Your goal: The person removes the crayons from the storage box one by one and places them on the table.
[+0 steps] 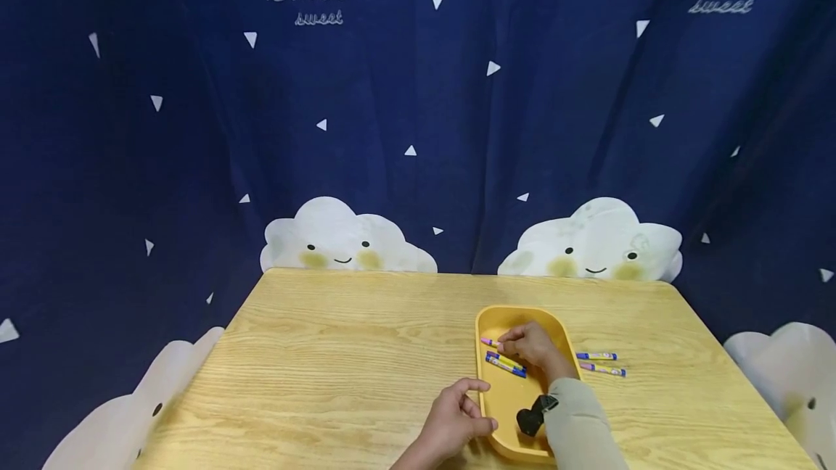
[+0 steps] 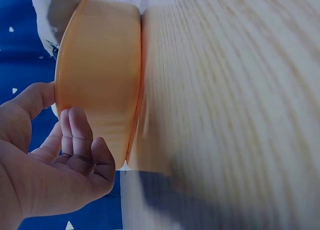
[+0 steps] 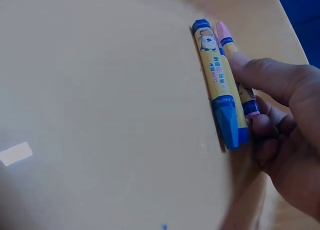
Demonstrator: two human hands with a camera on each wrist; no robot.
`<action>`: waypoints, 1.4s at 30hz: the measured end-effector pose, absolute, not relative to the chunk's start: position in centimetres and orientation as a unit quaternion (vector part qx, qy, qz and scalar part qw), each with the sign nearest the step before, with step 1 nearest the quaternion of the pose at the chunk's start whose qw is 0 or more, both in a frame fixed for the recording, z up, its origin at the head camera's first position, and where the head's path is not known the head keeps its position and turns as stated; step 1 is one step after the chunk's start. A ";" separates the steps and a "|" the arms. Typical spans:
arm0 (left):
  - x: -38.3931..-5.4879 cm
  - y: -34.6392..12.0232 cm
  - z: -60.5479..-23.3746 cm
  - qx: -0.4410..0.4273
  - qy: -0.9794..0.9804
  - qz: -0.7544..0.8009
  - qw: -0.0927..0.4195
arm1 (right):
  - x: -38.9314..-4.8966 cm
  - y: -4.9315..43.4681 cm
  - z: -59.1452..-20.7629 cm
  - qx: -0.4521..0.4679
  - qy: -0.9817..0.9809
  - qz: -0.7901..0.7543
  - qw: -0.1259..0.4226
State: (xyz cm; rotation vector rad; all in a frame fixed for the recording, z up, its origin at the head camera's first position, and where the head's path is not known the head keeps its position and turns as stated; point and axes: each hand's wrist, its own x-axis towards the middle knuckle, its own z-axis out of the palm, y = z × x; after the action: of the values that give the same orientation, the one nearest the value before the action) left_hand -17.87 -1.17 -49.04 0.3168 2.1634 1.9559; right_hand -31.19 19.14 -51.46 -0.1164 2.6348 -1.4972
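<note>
Inside the yellow tray [image 1: 512,412], my right hand [image 1: 534,345] pinches a pink oil pastel [image 3: 228,39] between thumb and fingers. Its pink tip pokes out beyond the fingers in the head view. Right beside it on the tray floor, a blue oil pastel [image 3: 212,72] lies against another yellow-wrapped pastel [image 3: 242,124], partly hidden behind it. At the tray's near left side is my left hand [image 1: 451,419]. Its thumb touches the rim in the left wrist view, while the other fingers bend loosely beside the outer wall.
Two more pastels, an upper one [image 1: 597,356] and a lower one [image 1: 602,369], lie on the wooden table [image 1: 339,368] just right of the tray. A dark blue curtain [image 1: 392,93] with clouds hangs behind the table. A black wrist camera [image 1: 532,419] hangs over the tray's near part.
</note>
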 end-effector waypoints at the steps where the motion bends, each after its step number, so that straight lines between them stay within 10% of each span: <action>1: -17.8 -1.1 -49.0 0.106 0.734 0.662 0.106 | -31.2 19.2 -51.4 -0.039 0.867 -0.494 0.054; 42: -17.7 -1.2 -48.8 0.105 0.724 0.671 0.120 | -26.0 28.0 -41.8 -0.101 0.895 -0.433 0.029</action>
State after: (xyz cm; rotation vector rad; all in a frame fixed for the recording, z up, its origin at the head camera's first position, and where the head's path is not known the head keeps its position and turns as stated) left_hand -17.70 -1.18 -48.83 0.3078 2.1170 1.9599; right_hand -25.98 28.00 -41.79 -0.3130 2.7619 -1.3362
